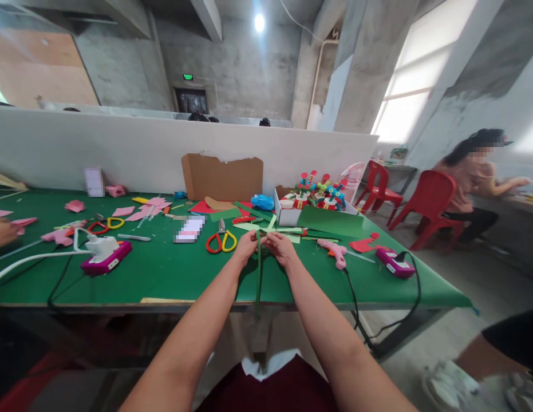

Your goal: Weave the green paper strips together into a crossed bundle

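My left hand [248,247] and right hand [280,247] pinch the upper end of a green strip [258,280].
On my head feed, the fingertips are nearly together and the strip hangs between my forearms, down past the front edge of the green table [163,280]. Just left of my left hand I have scissors [222,230] with one red and one yellow handle; right of my right hand, a pink glue gun [335,252]. Farther back, a white box [287,217] holds colourful figures [324,195], and brown cardboard [223,180] leans against the white partition [141,151].
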The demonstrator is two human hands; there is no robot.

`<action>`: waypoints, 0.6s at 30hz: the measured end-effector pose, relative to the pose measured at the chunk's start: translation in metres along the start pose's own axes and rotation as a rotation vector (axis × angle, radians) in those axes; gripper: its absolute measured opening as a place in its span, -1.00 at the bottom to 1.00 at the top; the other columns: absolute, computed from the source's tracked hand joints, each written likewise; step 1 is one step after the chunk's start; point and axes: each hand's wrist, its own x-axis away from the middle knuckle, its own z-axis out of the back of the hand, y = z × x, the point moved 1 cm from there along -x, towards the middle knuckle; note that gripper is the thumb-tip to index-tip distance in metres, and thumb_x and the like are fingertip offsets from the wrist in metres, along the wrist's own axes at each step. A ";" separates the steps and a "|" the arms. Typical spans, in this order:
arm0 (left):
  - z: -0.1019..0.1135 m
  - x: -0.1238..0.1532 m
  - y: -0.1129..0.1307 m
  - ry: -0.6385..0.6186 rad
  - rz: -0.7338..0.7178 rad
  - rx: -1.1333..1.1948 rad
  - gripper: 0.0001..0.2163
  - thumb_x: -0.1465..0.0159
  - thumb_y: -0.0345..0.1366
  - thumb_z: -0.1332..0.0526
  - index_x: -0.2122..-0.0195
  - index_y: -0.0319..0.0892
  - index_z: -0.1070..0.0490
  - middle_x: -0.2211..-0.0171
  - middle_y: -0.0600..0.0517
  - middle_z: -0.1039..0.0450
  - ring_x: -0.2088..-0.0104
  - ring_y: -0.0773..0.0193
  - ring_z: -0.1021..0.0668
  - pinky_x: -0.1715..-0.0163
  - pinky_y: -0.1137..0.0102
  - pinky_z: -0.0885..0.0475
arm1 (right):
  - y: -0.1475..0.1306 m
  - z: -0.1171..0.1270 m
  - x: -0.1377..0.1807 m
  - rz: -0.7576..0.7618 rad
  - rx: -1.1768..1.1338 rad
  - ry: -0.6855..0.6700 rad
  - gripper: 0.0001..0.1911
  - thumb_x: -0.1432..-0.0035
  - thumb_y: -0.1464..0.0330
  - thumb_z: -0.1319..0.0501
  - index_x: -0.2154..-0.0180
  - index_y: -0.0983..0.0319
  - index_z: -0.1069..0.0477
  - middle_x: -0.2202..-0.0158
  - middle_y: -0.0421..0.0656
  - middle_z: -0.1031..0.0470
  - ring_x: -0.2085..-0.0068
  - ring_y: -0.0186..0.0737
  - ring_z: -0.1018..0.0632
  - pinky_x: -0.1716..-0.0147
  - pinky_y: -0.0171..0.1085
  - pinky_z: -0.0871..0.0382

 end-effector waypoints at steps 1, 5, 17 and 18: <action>0.000 0.000 0.000 0.006 -0.008 0.005 -0.63 0.19 -0.13 -0.46 0.45 -0.22 -0.41 0.61 0.15 -0.38 0.64 0.46 -0.35 0.64 0.54 -0.22 | 0.001 -0.001 0.000 0.008 0.015 -0.002 -0.81 0.18 0.48 -0.43 0.49 0.26 -0.44 0.64 -0.29 -0.47 0.61 -0.44 -0.46 0.52 -0.43 -0.44; 0.003 -0.001 0.002 0.096 -0.026 0.050 -0.63 0.17 -0.08 -0.45 0.47 -0.21 -0.40 0.64 0.17 -0.33 0.64 0.46 -0.33 0.62 0.52 -0.25 | 0.004 -0.003 0.002 0.037 0.055 -0.035 -0.79 0.22 0.46 -0.45 0.50 0.26 -0.44 0.63 -0.28 -0.48 0.59 -0.41 -0.48 0.50 -0.41 -0.46; 0.002 0.002 -0.001 0.172 0.055 0.166 -0.68 0.16 -0.15 -0.45 0.49 -0.22 -0.42 0.62 0.11 -0.38 0.60 0.42 -0.40 0.59 0.51 -0.29 | 0.004 -0.001 0.001 0.015 0.074 -0.040 -0.77 0.25 0.39 -0.49 0.54 0.28 -0.46 0.62 -0.27 -0.45 0.57 -0.42 -0.47 0.44 -0.38 -0.45; 0.001 0.001 -0.001 0.164 0.059 0.169 -0.68 0.17 -0.15 -0.45 0.50 -0.22 -0.41 0.62 0.11 -0.38 0.60 0.43 -0.39 0.60 0.51 -0.28 | 0.004 -0.001 0.002 0.015 0.077 -0.041 -0.77 0.26 0.40 -0.49 0.54 0.28 -0.46 0.62 -0.26 -0.45 0.57 -0.42 -0.46 0.44 -0.38 -0.45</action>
